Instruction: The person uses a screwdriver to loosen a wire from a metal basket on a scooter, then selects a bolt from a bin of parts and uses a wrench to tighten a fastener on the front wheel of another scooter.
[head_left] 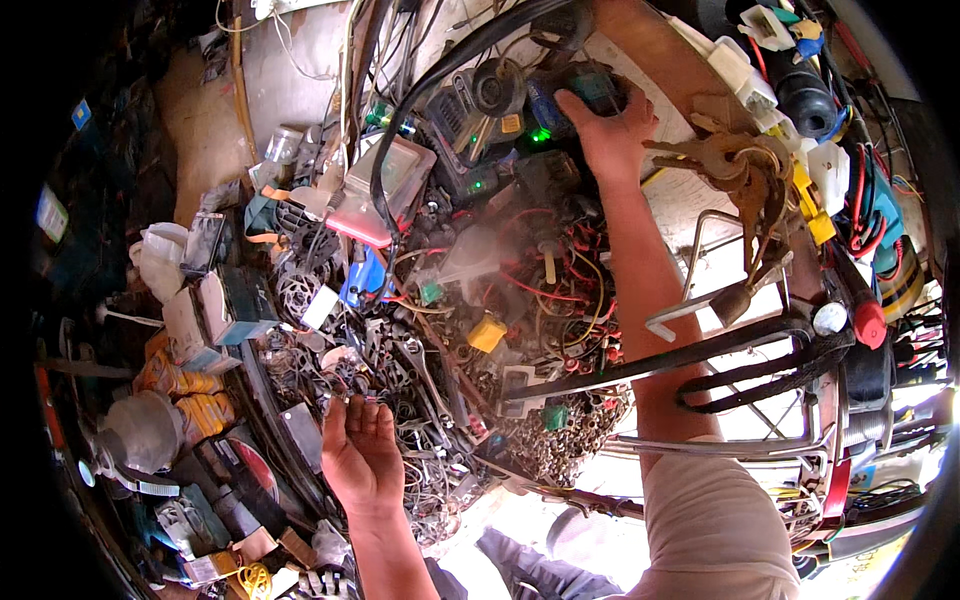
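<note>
The right hand (618, 132), at 1 o'clock, holds a dark, chunky thing with a greenish top (600, 92), its thumb on one side and its fingers on the other. Just beside the thumb, toward 8 o'clock, a small, bright green light (541, 134) shines. The left hand (370, 460) is at 7 o'clock, palm up, fingers half curled by a heap of small grey metal bits (375, 345). I can't tell if it pinches something tiny. A long, silver metal wrench (428, 380) lies near it, toward 1 o'clock. A small, yellow, blocky piece (487, 334) sits near the middle. Rusty brown metal keys (740, 165) hang at 2 o'clock.
</note>
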